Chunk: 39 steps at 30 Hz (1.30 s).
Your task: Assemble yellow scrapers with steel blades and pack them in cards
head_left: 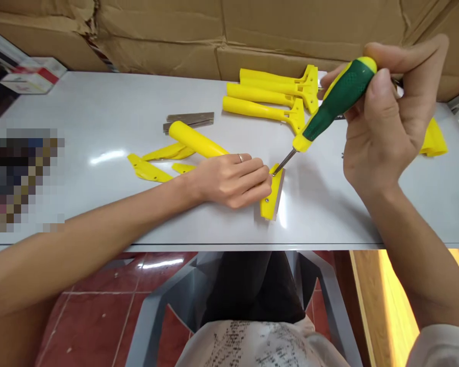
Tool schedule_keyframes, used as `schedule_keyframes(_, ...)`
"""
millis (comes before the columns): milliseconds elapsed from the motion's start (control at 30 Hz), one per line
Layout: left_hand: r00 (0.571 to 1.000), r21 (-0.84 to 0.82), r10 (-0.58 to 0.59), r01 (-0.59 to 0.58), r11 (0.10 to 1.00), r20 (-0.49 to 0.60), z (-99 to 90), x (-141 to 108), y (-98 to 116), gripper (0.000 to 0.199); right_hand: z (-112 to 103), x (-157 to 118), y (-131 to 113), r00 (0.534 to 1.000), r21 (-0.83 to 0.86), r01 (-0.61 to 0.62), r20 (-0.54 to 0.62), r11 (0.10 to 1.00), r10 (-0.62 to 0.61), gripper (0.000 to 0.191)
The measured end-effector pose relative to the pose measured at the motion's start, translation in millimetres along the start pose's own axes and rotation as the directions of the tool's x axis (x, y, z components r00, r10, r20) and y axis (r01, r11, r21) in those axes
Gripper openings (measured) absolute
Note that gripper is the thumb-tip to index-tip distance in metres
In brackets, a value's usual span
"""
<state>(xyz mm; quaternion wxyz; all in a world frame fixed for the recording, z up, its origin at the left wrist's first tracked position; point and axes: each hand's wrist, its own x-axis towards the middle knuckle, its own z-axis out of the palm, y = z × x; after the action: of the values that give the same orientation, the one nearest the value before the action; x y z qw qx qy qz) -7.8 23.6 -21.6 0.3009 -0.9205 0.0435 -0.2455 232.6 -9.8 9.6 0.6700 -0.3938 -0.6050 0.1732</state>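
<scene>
My left hand (233, 181), a ring on one finger, is wrapped round a yellow scraper (197, 138) near the table's front edge. The scraper's head, with a metal blade along its right side and a screw showing, sticks out past my fingers. My right hand (390, 107) grips a green and yellow screwdriver (338, 97) by the end of its handle. The screwdriver slants down to the left, its tip at the upper screw of the scraper head.
Several yellow scrapers (256, 111) lie behind my hands. Thin metal blades (191, 121) and flat yellow pieces (151, 169) are to the left. A small box (34, 75) stands at the back left. Cardboard (160, 30) lines the back of the white table (87, 122).
</scene>
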Motion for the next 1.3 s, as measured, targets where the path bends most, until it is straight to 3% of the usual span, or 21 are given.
schedule_keyframes(67,0.998,0.027,0.007,-0.005,1.0,-0.058,0.7,0,0,0.024,-2,2,-5,0.997,0.045,-0.052,0.062,0.998,0.049,0.022)
schedule_keyframes(133,0.996,0.02,0.001,0.001,1.0,-0.086,0.4,1,0,0.023,-3,4,-8,0.998,0.049,-0.026,0.057,0.998,0.023,0.019)
schedule_keyframes(267,0.999,-0.046,-0.031,0.029,0.998,-0.041,-1.2,1,0,0.024,-4,6,-7,0.988,-0.045,0.157,0.007,0.987,-0.157,0.03)
schedule_keyframes(367,0.999,-0.014,-0.03,0.03,0.999,-0.012,-0.8,1,1,0.023,-4,3,-8,0.993,-0.079,0.116,0.039,0.99,-0.113,0.031)
schedule_keyframes(467,0.999,0.012,-0.031,0.031,0.999,-0.013,1.2,0,3,0.024,-3,3,-9,0.996,0.026,0.042,0.081,0.999,-0.044,0.023)
schedule_keyframes(567,0.994,0.008,-0.056,0.057,0.998,-0.092,3.6,-1,5,0.024,-3,7,-7,0.991,0.098,0.112,0.065,0.989,-0.118,0.02)
schedule_keyframes(667,0.995,0.022,-0.068,0.069,0.997,-0.07,4.2,-1,6,0.024,-3,14,3,0.987,0.094,0.149,0.052,0.984,-0.154,0.023)
schedule_keyframes(833,0.996,-0.006,-0.068,0.067,0.998,-0.059,1.5,0,4,0.023,-5,19,14,0.966,0.155,0.191,0.149,0.969,-0.214,0.031)
schedule_keyframes(967,0.994,0.027,-0.072,0.074,0.997,-0.077,1.4,1,4,0.025,-7,21,10,0.956,0.26,0.106,0.24,0.96,-0.17,0.024)
schedule_keyframes(1067,0.991,-0.02,-0.094,0.092,0.996,-0.1,2.6,0,5,0.025,-9,25,13,0.953,0.285,0.165,0.199,0.944,-0.227,0.022)
schedule_keyframes(1200,0.987,-0.101,-0.12,0.109,0.989,-0.106,1.7,0,3,0.024,-11,25,15,0.949,0.175,0.25,0.151,0.952,-0.277,0.028)
schedule_keyframes(1300,0.994,-0.09,-0.083,0.077,0.993,-0.066,-0.4,-1,1,0.026,-9,18,5,0.964,0.155,0.185,0.165,0.97,-0.211,0.025)
